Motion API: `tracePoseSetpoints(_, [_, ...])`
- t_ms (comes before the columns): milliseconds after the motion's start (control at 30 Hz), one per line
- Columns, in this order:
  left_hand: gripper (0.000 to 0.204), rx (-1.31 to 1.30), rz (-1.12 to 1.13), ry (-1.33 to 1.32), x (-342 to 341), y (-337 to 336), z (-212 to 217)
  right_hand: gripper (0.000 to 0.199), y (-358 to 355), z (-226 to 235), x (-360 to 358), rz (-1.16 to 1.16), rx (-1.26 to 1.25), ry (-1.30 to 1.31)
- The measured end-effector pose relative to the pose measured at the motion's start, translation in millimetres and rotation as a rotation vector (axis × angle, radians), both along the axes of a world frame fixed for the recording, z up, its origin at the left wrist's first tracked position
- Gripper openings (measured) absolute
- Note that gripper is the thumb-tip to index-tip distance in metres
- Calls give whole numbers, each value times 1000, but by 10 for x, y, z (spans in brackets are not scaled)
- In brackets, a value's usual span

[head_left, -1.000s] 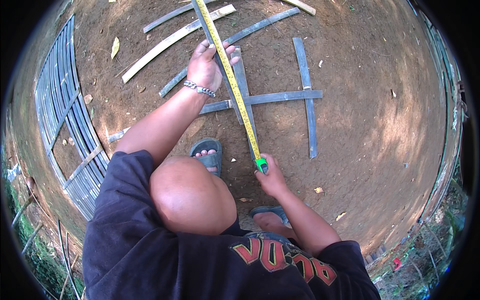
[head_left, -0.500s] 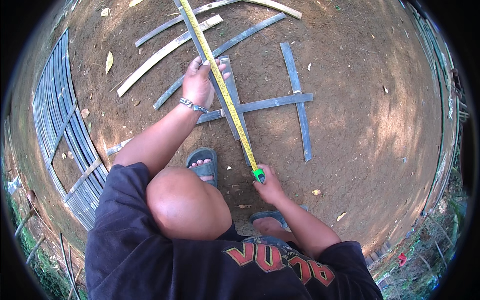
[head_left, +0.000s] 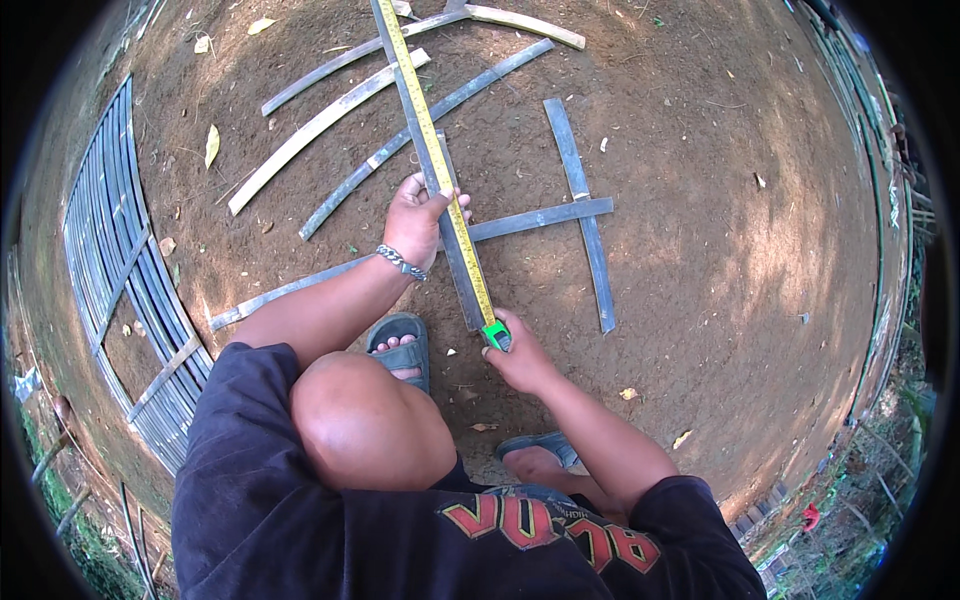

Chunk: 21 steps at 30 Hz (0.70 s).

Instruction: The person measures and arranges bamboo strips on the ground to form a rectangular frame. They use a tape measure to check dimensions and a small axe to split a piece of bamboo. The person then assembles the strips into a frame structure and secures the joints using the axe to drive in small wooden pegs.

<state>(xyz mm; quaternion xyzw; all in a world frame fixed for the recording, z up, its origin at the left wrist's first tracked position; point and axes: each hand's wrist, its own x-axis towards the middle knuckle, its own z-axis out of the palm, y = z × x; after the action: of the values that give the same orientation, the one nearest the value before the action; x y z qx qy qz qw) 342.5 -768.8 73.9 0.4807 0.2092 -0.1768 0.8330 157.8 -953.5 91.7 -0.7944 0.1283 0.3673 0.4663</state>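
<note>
A yellow tape measure blade [head_left: 425,120] runs out along a long grey bamboo strip [head_left: 462,285], reaching past the top of the view. My left hand [head_left: 413,222], with a chain bracelet at its wrist, is closed around the strip and the blade, thumb on top. Nearer to me, my right hand [head_left: 522,358] grips the green tape measure case [head_left: 497,336] beside the strip's near end. Under the held strip, other strips lie on the ground, among them a crosswise grey strip [head_left: 545,216].
Bare brown soil surrounds me. A pale bamboo strip [head_left: 315,138] and a dark one [head_left: 350,185] lie ahead to the left; another grey strip [head_left: 582,225] is at right. A slatted bamboo panel [head_left: 125,225] rests far left. My sandalled foot [head_left: 400,350] is close by.
My left hand has slid nearer to me along the strip and blade. The tape case in my right hand has shifted slightly left and away from me.
</note>
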Motion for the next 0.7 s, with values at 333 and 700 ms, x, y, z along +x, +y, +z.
tracePoseSetpoints(333, [16,23,-120,40,-8,-2,-146,62,-295,-98,-112,-151,148,174])
tracePoseSetpoints(700, [14,312,-318,29,-92,-126,-163,61,-686,163,-62,-174,224,375])
